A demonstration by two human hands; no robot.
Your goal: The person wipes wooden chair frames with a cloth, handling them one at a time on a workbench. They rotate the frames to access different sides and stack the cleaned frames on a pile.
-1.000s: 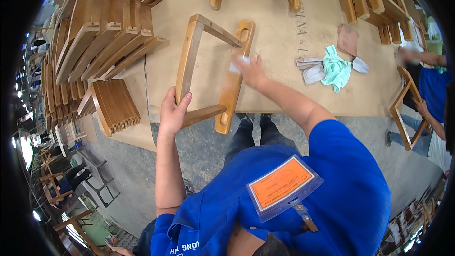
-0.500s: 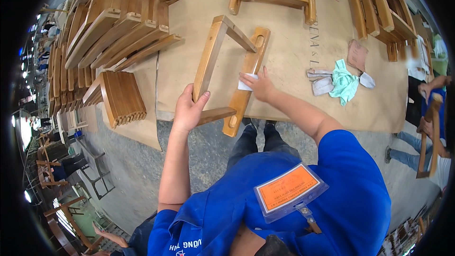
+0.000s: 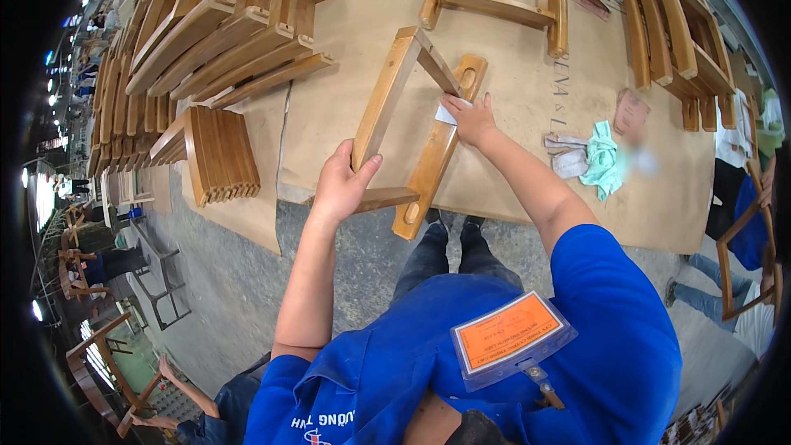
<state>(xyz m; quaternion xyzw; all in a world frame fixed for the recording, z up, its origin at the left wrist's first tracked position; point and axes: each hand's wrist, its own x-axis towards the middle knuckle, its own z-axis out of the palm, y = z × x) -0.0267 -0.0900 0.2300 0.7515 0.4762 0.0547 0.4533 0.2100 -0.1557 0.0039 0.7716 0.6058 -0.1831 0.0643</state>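
Observation:
A varnished wooden frame (image 3: 384,105) rests on the brown paper covering of the table before me. Its slotted flat rail (image 3: 432,166) lies on the right side of it. My left hand (image 3: 344,183) grips the frame's left bar near its lower end, thumb on the inner side. Under the fingers of my right hand (image 3: 473,121), a small white pad (image 3: 447,114) is pressed against the flat rail near its far end; whether it is paper or cloth I cannot tell.
Stacked wooden frames (image 3: 239,41) and a bundle of shorter pieces (image 3: 221,155) stand at left. Another frame (image 3: 494,7) lies beyond mine. To the right are a mint-green cloth (image 3: 604,161), a brown pad (image 3: 632,111) and more frames (image 3: 684,33). A co-worker holds a frame (image 3: 725,272) at far right.
My right hand has slid the white pad along the flat rail toward its far end. The left hand keeps its hold on the frame. The whole view has shifted slightly.

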